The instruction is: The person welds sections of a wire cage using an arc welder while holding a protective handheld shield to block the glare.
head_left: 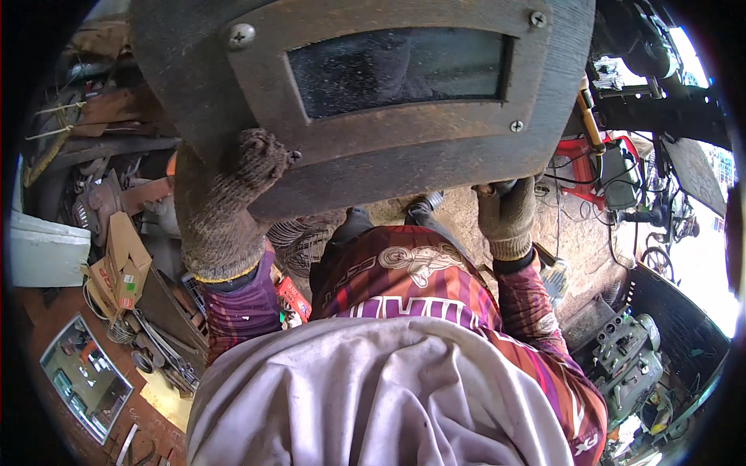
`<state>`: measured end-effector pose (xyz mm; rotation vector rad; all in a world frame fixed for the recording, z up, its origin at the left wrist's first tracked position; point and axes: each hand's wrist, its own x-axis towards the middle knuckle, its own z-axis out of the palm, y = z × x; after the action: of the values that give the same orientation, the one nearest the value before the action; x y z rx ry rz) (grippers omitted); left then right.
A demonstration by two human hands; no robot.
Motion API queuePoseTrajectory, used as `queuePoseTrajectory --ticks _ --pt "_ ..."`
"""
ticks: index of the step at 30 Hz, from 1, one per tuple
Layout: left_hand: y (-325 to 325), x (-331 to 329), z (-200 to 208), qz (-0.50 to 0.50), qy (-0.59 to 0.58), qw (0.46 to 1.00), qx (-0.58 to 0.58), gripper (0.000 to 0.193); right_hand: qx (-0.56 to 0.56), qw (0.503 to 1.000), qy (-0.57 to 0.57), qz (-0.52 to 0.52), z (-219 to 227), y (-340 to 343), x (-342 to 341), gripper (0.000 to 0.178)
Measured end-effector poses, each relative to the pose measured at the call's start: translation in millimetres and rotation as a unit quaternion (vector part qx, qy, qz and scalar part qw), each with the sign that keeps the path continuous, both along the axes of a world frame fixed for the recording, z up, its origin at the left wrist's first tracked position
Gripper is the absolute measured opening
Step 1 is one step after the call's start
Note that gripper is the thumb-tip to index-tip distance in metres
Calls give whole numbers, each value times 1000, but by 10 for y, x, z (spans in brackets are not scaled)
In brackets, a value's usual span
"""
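A dark, worn welding shield with a rectangular glass window set in a screwed-on frame fills the top of the head view. My left hand, in a dirty knitted work glove, grips its lower left edge, thumb side across the front. The shield hides some of those fingers. Below the lower right edge is my right hand, also in a knitted glove. It is closed around something dark that I cannot make out, and its fingertips are partly hidden behind the shield.
A red plastic stool with a grey box and cables stands at right. Lower right is a grey machine. A cardboard box, metal scraps and a framed glass panel lie at left.
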<state>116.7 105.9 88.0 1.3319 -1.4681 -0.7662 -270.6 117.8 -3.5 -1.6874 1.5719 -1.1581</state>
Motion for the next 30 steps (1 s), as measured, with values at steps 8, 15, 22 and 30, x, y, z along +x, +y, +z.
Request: queuePoseTrajectory --ticks 8,15,22,30 --pt "-55 -286 118 -13 265 964 27 36 -1 998 -41 53 -36 20 -77 60" --pt "-93 -210 29 -34 229 971 59 35 10 999 -9 46 -20 9 -81 63" --pt "-205 -78 241 -77 24 997 17 41 47 997 65 -10 118 114 -133 53" --pt "-335 195 58 -190 -288 927 -149 68 38 999 -37 -14 147 76 21 39"
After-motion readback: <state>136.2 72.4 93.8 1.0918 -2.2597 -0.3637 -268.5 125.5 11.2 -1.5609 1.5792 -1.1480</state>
